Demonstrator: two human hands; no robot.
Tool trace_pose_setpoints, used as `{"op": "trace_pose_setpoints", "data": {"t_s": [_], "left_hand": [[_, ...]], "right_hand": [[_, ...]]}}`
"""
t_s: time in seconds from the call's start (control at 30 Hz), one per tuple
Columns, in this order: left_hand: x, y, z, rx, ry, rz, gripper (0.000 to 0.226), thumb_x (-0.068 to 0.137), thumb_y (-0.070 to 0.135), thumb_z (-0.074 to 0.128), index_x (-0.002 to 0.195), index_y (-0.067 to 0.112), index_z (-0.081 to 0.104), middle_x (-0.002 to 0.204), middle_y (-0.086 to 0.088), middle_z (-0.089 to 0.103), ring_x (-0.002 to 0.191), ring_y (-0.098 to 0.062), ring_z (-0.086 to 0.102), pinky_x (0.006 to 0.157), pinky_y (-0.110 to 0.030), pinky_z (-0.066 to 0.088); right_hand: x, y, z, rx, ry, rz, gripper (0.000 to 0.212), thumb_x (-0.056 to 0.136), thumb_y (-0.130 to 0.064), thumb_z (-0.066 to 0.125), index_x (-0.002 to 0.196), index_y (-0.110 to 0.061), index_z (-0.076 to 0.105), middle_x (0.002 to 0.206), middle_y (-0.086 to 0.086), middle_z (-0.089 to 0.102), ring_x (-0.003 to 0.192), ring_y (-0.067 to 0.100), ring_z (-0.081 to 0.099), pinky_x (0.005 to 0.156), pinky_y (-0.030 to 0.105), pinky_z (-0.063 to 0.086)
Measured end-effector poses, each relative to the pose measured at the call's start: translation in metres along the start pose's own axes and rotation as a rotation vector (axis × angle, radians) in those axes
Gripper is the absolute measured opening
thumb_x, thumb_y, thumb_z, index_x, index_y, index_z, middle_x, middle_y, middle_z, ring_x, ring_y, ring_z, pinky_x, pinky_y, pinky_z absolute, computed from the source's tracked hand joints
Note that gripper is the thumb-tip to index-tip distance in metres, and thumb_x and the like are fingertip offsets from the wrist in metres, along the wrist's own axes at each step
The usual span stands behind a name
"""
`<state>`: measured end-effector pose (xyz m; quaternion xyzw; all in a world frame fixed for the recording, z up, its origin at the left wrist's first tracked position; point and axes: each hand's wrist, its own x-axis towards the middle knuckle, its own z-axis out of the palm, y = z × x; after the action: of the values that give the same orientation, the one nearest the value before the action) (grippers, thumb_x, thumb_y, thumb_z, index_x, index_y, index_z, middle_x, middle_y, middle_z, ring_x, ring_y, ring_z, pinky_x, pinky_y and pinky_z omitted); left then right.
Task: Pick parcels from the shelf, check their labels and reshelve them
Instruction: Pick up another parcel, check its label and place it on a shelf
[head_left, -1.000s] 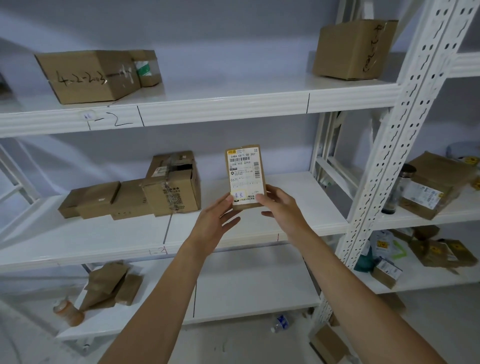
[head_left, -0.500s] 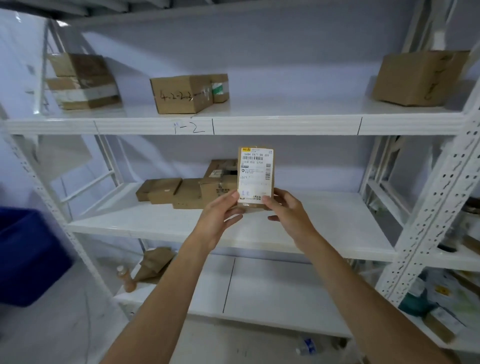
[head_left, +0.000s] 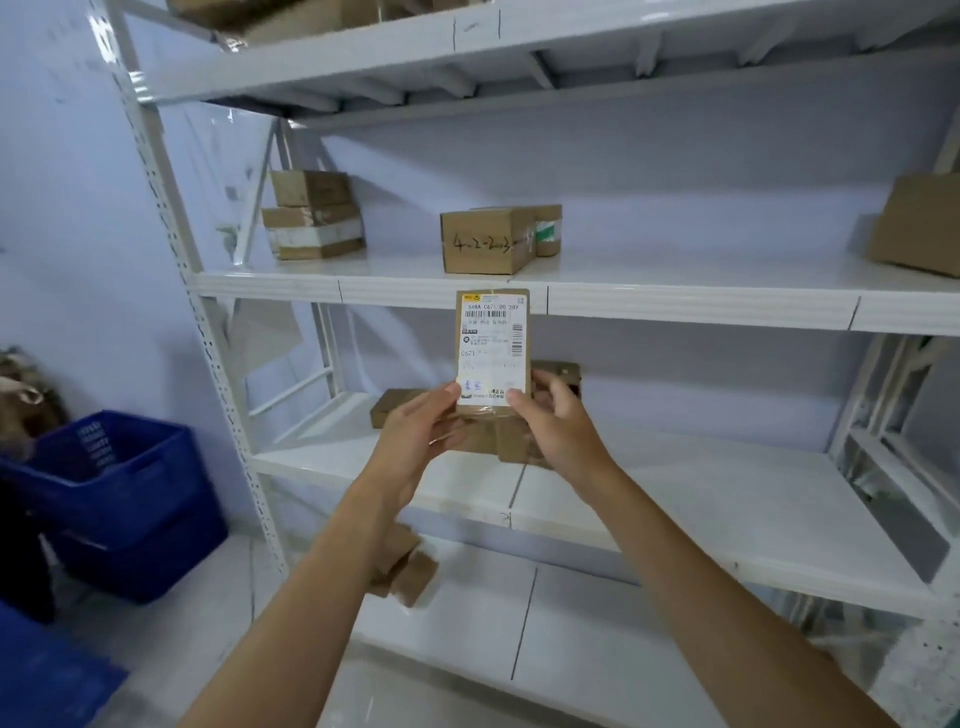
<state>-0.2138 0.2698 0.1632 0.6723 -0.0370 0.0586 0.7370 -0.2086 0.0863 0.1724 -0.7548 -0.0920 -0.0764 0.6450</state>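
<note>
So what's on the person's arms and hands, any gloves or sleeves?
Nothing is worn that shows. The left hand and right hand are bare, with no gloves, rings or tape. Both forearms are uncovered up to the bottom edge of the frame: no sleeves, watch or wristband in view.

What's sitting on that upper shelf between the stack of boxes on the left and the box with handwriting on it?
Nothing: in the head view, the shelf is bare white between the stacked boxes and the handwritten box.
</note>
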Motion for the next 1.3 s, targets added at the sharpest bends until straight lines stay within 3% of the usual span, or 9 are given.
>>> {"op": "trace_pose_setpoints", "data": {"t_s": [0.13,0.23,0.33,0.5,0.57,0.7,1.0,1.2,1.3], "left_hand": [[0.015,0.016,-0.056,0.014,0.016,0.016,0.035,0.101,0.031,0.058,0.128,0.014,0.072,0.119,-0.006,0.078,0.118,-0.029,0.070,0.099,-0.036,0.056],[0.028,0.028,-0.099,0.047,-0.009,0.040,0.035,0.102,0.024,0.055,0.132,0.014,0.069,0.116,-0.004,0.079,0.103,-0.022,0.075,0.088,-0.033,0.056],[0.043,0.036,-0.141,0.111,-0.021,0.063,0.034,0.103,0.021,0.053,0.133,0.017,0.069,0.115,0.000,0.080,0.099,-0.015,0.077,0.096,-0.038,0.055],[0.067,0.046,-0.192,0.141,-0.005,0.047,0.031,0.103,0.019,0.055,0.130,0.014,0.070,0.115,-0.004,0.080,0.112,-0.029,0.073,0.104,-0.046,0.055],[0.077,0.050,-0.202,0.147,0.004,0.051,0.031,0.104,0.019,0.054,0.131,0.015,0.070,0.114,-0.004,0.079,0.115,-0.031,0.071,0.103,-0.047,0.055],[0.104,0.059,-0.217,0.143,0.025,0.104,0.028,0.106,0.021,0.051,0.125,0.031,0.068,0.107,0.006,0.081,0.107,-0.020,0.074,0.099,-0.039,0.058],[0.183,0.084,-0.242,0.134,0.137,0.211,0.032,0.105,0.022,0.054,0.135,0.020,0.067,0.121,-0.004,0.076,0.115,-0.027,0.071,0.101,-0.037,0.056],[0.226,0.103,-0.260,0.194,0.208,0.287,0.031,0.105,0.023,0.055,0.132,0.023,0.068,0.103,0.012,0.079,0.100,-0.014,0.074,0.101,-0.037,0.056],[0.243,0.113,-0.275,0.251,0.201,0.297,0.029,0.105,0.026,0.055,0.129,0.026,0.070,0.116,0.001,0.077,0.112,-0.022,0.070,0.104,-0.042,0.055]], "right_hand": [[0.016,-0.018,0.054,-0.026,0.015,-0.044,0.044,0.098,-0.038,0.063,0.139,-0.028,0.053,0.123,-0.009,0.069,0.111,0.011,0.066,0.103,0.041,0.052],[0.033,-0.028,0.098,-0.013,0.009,-0.081,0.045,0.100,-0.037,0.060,0.143,-0.027,0.049,0.122,-0.011,0.067,0.105,0.003,0.065,0.094,0.034,0.057],[0.046,-0.036,0.139,-0.037,0.029,-0.113,0.045,0.100,-0.040,0.058,0.143,-0.030,0.049,0.125,-0.008,0.068,0.105,0.005,0.065,0.082,0.025,0.053],[0.066,-0.043,0.194,-0.049,0.043,-0.095,0.046,0.104,-0.036,0.052,0.149,-0.029,0.047,0.135,-0.005,0.066,0.119,0.014,0.062,0.103,0.034,0.049],[0.074,-0.047,0.208,-0.060,0.027,-0.094,0.047,0.106,-0.032,0.048,0.152,-0.028,0.045,0.143,-0.005,0.062,0.127,0.016,0.059,0.102,0.029,0.045],[0.105,-0.056,0.226,-0.119,0.021,-0.130,0.045,0.107,-0.030,0.044,0.152,-0.031,0.043,0.145,-0.009,0.060,0.133,0.016,0.055,0.100,0.030,0.044],[0.201,-0.076,0.249,-0.203,-0.037,-0.249,0.049,0.105,-0.039,0.046,0.154,-0.030,0.039,0.147,-0.008,0.058,0.132,0.018,0.056,0.103,0.032,0.044],[0.260,-0.080,0.264,-0.241,-0.072,-0.305,0.050,0.105,-0.044,0.047,0.152,-0.029,0.041,0.142,-0.005,0.062,0.123,0.016,0.061,0.097,0.030,0.049],[0.283,-0.085,0.277,-0.237,-0.083,-0.309,0.053,0.102,-0.050,0.050,0.149,-0.027,0.045,0.132,-0.004,0.067,0.116,0.015,0.063,0.094,0.032,0.049]]}}
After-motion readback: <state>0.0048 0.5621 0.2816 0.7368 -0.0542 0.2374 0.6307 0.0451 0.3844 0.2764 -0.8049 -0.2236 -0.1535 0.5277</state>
